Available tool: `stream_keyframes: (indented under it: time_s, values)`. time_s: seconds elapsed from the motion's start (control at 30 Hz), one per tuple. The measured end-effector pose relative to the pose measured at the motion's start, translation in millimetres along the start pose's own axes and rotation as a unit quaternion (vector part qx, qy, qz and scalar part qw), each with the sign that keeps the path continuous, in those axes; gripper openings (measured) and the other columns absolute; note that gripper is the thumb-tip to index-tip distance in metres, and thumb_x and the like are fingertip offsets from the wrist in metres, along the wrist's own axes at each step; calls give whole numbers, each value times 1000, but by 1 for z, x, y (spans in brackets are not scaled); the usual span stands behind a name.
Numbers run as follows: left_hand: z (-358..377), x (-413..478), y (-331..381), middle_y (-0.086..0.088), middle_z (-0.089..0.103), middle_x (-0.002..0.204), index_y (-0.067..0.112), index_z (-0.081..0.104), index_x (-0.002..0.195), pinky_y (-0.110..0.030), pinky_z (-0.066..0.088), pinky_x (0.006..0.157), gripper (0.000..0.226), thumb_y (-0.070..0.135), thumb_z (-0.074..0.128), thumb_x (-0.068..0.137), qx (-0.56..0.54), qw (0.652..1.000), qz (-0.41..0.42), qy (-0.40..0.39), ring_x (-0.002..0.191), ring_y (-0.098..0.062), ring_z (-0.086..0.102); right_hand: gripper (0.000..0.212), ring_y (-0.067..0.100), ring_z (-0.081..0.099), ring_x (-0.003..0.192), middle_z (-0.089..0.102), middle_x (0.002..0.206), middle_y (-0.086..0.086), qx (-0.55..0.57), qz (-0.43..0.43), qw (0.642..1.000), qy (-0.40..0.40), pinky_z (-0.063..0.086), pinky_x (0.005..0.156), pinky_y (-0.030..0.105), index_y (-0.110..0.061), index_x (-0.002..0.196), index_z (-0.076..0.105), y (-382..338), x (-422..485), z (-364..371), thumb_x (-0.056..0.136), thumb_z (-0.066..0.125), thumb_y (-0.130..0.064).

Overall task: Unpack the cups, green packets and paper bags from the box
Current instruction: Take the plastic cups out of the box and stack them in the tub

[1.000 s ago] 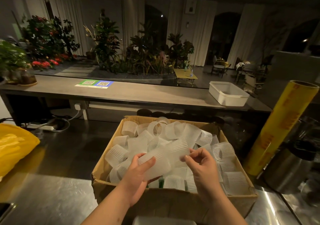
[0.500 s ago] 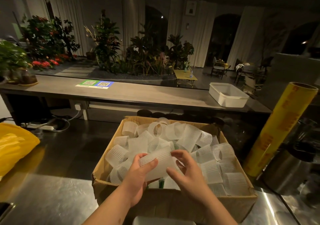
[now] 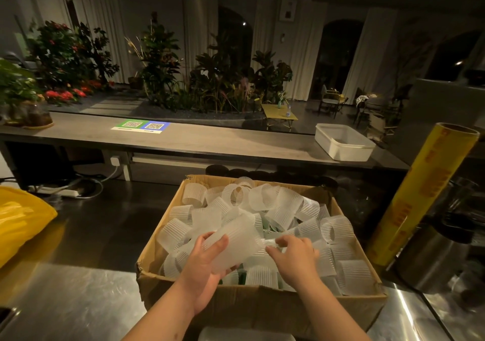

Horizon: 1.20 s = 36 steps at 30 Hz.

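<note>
The cardboard box (image 3: pixel 262 306) sits open on the steel desk (image 3: pixel 65 301), heaped with loose translucent ribbed cups (image 3: pixel 288 204). Bits of green packets (image 3: pixel 268 225) show between them.

The person's left hand (image 3: pixel 207 269) is raised just over the near side of the box, its fingers (image 3: pixel 219 242) wrapped round one cup (image 3: pixel 236 241) that lies on its side above the pile. The right hand (image 3: pixel 296 259) is just beside it over the heap. Its curled fingers (image 3: pixel 274 250) meet that cup's right end, though I cannot tell whether they pinch it or only touch.

A yellow bag (image 3: pixel 18 217) lies at the left, and a yellow film roll (image 3: pixel 425 193) leans at the right.
</note>
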<state>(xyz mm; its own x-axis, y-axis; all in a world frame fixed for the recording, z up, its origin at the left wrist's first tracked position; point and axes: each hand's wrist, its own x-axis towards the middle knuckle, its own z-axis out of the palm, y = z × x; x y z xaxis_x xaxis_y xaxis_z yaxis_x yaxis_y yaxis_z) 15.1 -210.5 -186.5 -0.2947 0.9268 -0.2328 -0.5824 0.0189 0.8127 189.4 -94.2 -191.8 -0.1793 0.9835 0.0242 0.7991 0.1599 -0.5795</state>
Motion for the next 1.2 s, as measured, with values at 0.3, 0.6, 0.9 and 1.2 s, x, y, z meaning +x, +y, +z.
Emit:
stream_keyframes:
  time_s: [0.3,0.6,0.9,1.2]
  values:
    - [-6,2,-2,-15,55,135,24,49,136,-52,55,99,60,30,75,82,-13,1000,0,-5,123,-40,56,14,7,64,95,62,99,-13,279,-48,946,160,54,76,19,-21,109,64,-15,-16,-38,99,63,-11]
    - [-2,-1,-1,-12,58,133,27,50,135,-45,58,91,57,33,73,84,10,1000,8,24,121,-37,57,46,2,62,100,67,104,-9,310,-159,937,-7,57,96,30,-42,109,65,-35,-44,-40,99,57,2]
    - [4,-7,6,-15,57,132,26,53,130,-49,55,94,52,30,71,81,-41,998,28,33,121,-39,57,22,7,64,107,68,111,-14,294,-140,945,-7,56,87,25,-30,116,71,-20,-31,-32,101,61,-17]
    - [5,-12,10,-18,59,132,25,56,125,-56,50,102,44,30,69,83,-92,994,26,43,121,-42,57,31,9,61,92,71,112,-7,15,-1,996,-93,51,79,26,-28,120,69,-21,-13,14,94,69,-45]
